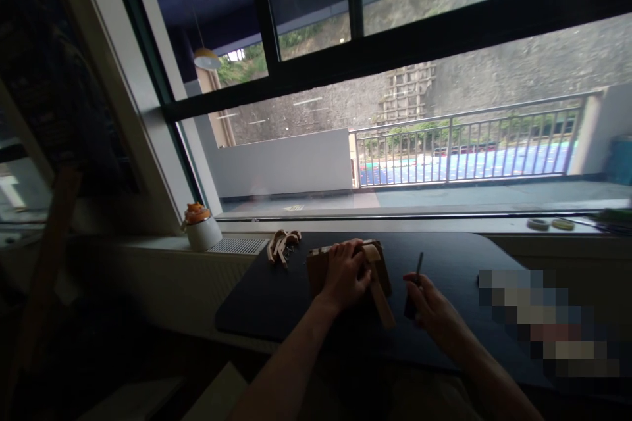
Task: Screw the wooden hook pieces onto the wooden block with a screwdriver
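My left hand [348,274] is closed over a brown wooden block [318,264] and presses against a light wooden piece with a curved top [380,296]. That piece lies slanted along the block's right side, its straight end toward me. To the right, my right hand [430,302] is wrapped around the dark handle of what looks like a screwdriver [419,263]. Its metal shaft points up and away, apart from the wood. Several curved wooden parts [279,247] lie at the table's far left, with small metal bits, perhaps screws [290,252], among them.
The dark table [266,309] stands against a window sill [474,226]. A white pot with an orange top [202,230] sits on the sill at left, and rolls of tape [538,223] at right. A blurred-out patch [548,325] covers the table's right side.
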A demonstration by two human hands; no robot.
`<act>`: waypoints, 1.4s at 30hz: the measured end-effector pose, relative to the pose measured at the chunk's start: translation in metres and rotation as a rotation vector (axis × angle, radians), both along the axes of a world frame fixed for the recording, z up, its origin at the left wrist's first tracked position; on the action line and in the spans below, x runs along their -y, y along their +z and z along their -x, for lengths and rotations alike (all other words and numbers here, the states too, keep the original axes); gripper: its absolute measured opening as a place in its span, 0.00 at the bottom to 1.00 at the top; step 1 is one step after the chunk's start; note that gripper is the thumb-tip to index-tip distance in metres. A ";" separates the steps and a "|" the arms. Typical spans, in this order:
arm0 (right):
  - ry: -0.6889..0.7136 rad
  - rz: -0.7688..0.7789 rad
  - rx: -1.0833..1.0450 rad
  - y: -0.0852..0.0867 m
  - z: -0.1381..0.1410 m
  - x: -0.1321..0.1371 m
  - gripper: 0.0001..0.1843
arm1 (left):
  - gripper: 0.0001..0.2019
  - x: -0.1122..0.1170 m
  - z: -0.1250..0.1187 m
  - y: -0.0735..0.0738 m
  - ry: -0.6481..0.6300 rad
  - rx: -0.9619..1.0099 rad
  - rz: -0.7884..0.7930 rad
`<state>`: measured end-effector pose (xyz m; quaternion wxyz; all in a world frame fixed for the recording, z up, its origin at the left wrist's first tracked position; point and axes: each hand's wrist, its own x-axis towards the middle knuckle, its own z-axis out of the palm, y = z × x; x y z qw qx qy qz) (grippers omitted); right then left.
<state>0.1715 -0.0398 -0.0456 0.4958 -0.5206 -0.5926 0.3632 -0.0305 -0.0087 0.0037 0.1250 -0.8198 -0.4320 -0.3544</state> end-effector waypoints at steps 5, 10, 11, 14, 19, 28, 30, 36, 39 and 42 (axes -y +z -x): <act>-0.010 -0.132 0.262 0.010 0.002 0.021 0.25 | 0.17 0.003 -0.002 0.000 0.018 -0.006 -0.016; -0.107 -0.213 0.465 0.026 0.005 0.034 0.23 | 0.14 0.006 -0.005 -0.001 0.039 -0.001 -0.035; -0.118 -0.226 0.494 0.028 0.004 0.037 0.21 | 0.14 0.007 -0.006 -0.001 0.041 0.000 -0.040; -0.137 -0.282 0.552 0.032 0.003 0.043 0.16 | 0.14 0.008 -0.007 -0.002 0.039 -0.003 -0.051; -0.159 -0.394 0.605 0.036 0.005 0.044 0.14 | 0.13 0.010 -0.008 -0.003 0.040 -0.004 -0.053; -0.168 -0.509 0.658 0.035 0.012 0.040 0.13 | 0.14 0.010 -0.007 -0.003 0.039 -0.011 -0.051; -0.174 -0.525 0.665 0.035 0.013 0.040 0.13 | 0.13 0.010 -0.007 -0.003 0.039 -0.009 -0.050; -0.171 -0.563 0.681 0.037 0.015 0.038 0.13 | 0.14 0.009 -0.007 -0.004 0.034 0.000 -0.052; -0.164 -0.576 0.690 0.038 0.015 0.037 0.13 | 0.14 0.009 -0.007 -0.004 0.038 0.007 -0.050; -0.165 -0.579 0.699 0.038 0.015 0.038 0.12 | 0.14 0.009 -0.007 -0.003 0.035 0.008 -0.049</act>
